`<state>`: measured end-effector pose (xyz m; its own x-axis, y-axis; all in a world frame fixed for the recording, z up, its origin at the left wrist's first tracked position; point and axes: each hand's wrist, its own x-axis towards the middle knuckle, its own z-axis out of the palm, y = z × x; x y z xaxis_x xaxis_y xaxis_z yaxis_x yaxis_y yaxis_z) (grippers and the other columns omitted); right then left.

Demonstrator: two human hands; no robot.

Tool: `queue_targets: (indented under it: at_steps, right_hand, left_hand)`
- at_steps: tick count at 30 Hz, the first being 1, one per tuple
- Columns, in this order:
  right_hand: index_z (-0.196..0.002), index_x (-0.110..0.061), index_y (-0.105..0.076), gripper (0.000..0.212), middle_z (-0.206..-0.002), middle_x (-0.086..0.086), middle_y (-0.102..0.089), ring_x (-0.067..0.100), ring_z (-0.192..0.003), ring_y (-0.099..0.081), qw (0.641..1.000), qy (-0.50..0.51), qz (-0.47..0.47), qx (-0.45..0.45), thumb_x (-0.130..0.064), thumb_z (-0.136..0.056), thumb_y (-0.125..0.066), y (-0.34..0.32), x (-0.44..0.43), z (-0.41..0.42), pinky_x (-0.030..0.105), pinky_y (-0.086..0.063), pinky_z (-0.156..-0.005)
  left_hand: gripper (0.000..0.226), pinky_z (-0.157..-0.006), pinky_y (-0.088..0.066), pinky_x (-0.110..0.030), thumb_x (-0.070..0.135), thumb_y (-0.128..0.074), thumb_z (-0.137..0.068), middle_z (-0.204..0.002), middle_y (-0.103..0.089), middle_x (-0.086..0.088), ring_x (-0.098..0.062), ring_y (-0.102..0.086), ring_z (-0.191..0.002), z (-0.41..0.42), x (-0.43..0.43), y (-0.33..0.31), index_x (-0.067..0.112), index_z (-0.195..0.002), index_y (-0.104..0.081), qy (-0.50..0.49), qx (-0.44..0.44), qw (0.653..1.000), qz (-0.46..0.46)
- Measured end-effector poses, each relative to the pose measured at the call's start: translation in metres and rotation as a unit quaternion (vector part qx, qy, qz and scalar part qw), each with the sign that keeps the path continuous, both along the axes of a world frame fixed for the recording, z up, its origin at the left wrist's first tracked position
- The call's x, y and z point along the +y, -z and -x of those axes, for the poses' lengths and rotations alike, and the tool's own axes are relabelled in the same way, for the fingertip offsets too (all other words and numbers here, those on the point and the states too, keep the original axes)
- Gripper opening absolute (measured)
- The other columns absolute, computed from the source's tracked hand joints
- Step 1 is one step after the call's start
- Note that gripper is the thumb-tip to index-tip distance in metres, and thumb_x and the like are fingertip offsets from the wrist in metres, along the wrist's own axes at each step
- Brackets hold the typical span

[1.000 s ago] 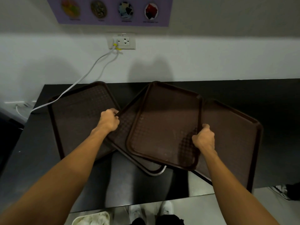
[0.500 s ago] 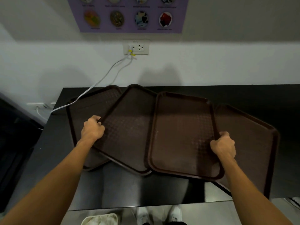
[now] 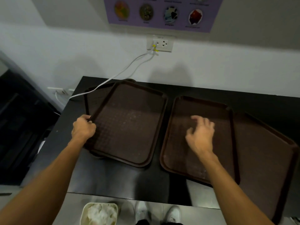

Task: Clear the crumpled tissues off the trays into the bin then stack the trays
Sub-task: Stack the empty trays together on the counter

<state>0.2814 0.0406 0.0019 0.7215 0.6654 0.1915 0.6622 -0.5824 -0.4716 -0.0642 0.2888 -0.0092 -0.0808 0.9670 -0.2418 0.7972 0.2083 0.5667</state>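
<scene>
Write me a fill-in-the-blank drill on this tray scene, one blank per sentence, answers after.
1. The left hand grips the upper tray by its ____ rim.
2. The right hand holds ____.
3. The bin on the floor holds white ____.
4. The cable plugs into the wall ____.
Answers: left; nothing; tissues; socket.

I read the nine o'clock tray and the three o'clock tray as brown plastic, matt, with a fine raised grid and smooth rims. The black worktop looks glossy, mirror-like. At six o'clock, tissues are crumpled white paper.
</scene>
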Motion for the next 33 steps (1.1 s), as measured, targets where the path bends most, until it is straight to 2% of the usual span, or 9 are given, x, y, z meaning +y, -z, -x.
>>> queue_targets:
  at_steps: [3, 6, 8, 15, 19, 24, 27, 30, 33]
  right_hand:
    - [-0.13, -0.017, -0.06, 0.044, -0.117, 0.003, -0.059, 0.023, -0.113, -0.049, 0.988, -0.115, -0.019, 0.097, -0.012, -0.087, -0.064, 0.005, 0.034, 0.042, 0.044, -0.044, -0.104]
    - [-0.15, -0.011, -0.045, 0.058, -0.134, 0.008, -0.055, 0.026, -0.128, -0.05, 0.966, -0.116, 0.039, 0.227, -0.025, -0.097, -0.065, 0.008, 0.063, 0.071, 0.04, -0.043, -0.112]
    - [-0.152, -0.007, -0.039, 0.064, -0.143, 0.012, -0.052, 0.029, -0.135, -0.048, 0.958, -0.094, 0.086, 0.258, -0.029, -0.098, -0.066, 0.01, 0.077, 0.081, 0.035, -0.041, -0.112]
    - [-0.147, -0.005, -0.047, 0.058, -0.142, 0.016, -0.05, 0.03, -0.128, -0.052, 0.961, -0.047, 0.1, 0.255, 0.001, -0.092, -0.065, 0.016, 0.097, 0.083, 0.031, -0.043, -0.107]
    - [-0.15, -0.005, -0.044, 0.061, -0.142, 0.016, -0.05, 0.03, -0.13, -0.051, 0.968, -0.078, 0.084, 0.222, 0.001, -0.092, -0.061, 0.018, 0.11, 0.078, 0.031, -0.04, -0.111]
    - [-0.144, -0.001, -0.051, 0.048, -0.138, 0.019, -0.052, 0.033, -0.126, -0.052, 0.97, -0.145, 0.08, 0.177, 0.001, -0.096, -0.057, 0.017, 0.144, 0.066, 0.037, -0.043, -0.11]
    - [-0.143, -0.001, -0.054, 0.046, -0.136, 0.021, -0.056, 0.034, -0.126, -0.052, 0.97, -0.179, 0.084, 0.144, 0.001, -0.097, -0.055, 0.028, 0.168, 0.057, 0.044, -0.048, -0.107]
    - [-0.145, -0.006, -0.054, 0.046, -0.138, 0.018, -0.056, 0.033, -0.126, -0.051, 0.968, -0.199, 0.078, 0.129, -0.001, -0.099, -0.052, 0.037, 0.186, 0.054, 0.043, -0.049, -0.106]
    - [-0.147, -0.011, -0.051, 0.045, -0.141, 0.015, -0.054, 0.03, -0.123, -0.053, 0.967, -0.201, 0.073, 0.142, -0.006, -0.103, -0.048, 0.043, 0.2, 0.049, 0.036, -0.047, -0.105]
  left_hand:
    - [0.033, -0.095, -0.047, -0.044, 0.014, -0.056, -0.096, -0.128, -0.064, -0.015, -0.038, -0.058, -0.119, 0.01, -0.004, 0.004, 0.018, -0.128, -0.064, -0.01, -0.012, 1.0, 0.006]
    - [0.032, -0.097, -0.048, -0.044, 0.013, -0.056, -0.096, -0.127, -0.065, -0.015, -0.037, -0.059, -0.117, 0.016, -0.006, 0.008, 0.018, -0.127, -0.065, -0.02, -0.025, 0.999, 0.005]
    - [0.032, -0.097, -0.048, -0.044, 0.013, -0.056, -0.096, -0.124, -0.066, -0.014, -0.037, -0.06, -0.116, 0.017, -0.008, 0.01, 0.017, -0.125, -0.065, -0.022, -0.034, 0.999, 0.006]
    - [0.029, -0.103, -0.046, -0.038, 0.007, -0.057, -0.094, -0.119, -0.068, -0.017, -0.036, -0.061, -0.115, 0.021, -0.013, 0.016, 0.006, -0.121, -0.067, 0.004, -0.038, 0.999, -0.017]
    - [0.027, -0.098, -0.05, -0.039, 0.011, -0.064, -0.086, -0.115, -0.063, -0.017, -0.035, -0.062, -0.105, 0.03, -0.014, 0.016, 0.009, -0.111, -0.071, 0.023, -0.01, 0.999, -0.033]
    - [0.012, -0.093, -0.056, -0.042, 0.017, -0.07, -0.078, -0.098, -0.068, -0.011, -0.032, -0.065, -0.097, 0.04, -0.02, 0.015, 0.013, -0.089, -0.071, 0.01, -0.012, 1.0, 0.003]
    - [0.017, -0.092, -0.057, -0.041, 0.022, -0.074, -0.078, -0.092, -0.07, -0.01, -0.029, -0.066, -0.096, 0.047, -0.02, 0.02, 0.013, -0.092, -0.072, 0.005, -0.005, 1.0, -0.014]
    - [0.02, -0.093, -0.056, -0.038, 0.022, -0.074, -0.079, -0.091, -0.072, -0.008, -0.028, -0.067, -0.091, 0.049, -0.02, 0.021, 0.013, -0.097, -0.073, -0.002, 0.001, 0.999, -0.035]
    - [0.01, -0.088, -0.058, -0.036, 0.024, -0.072, -0.085, -0.081, -0.073, -0.006, -0.027, -0.068, -0.083, 0.044, -0.019, 0.016, 0.015, -0.082, -0.075, -0.017, -0.004, 0.999, -0.032]
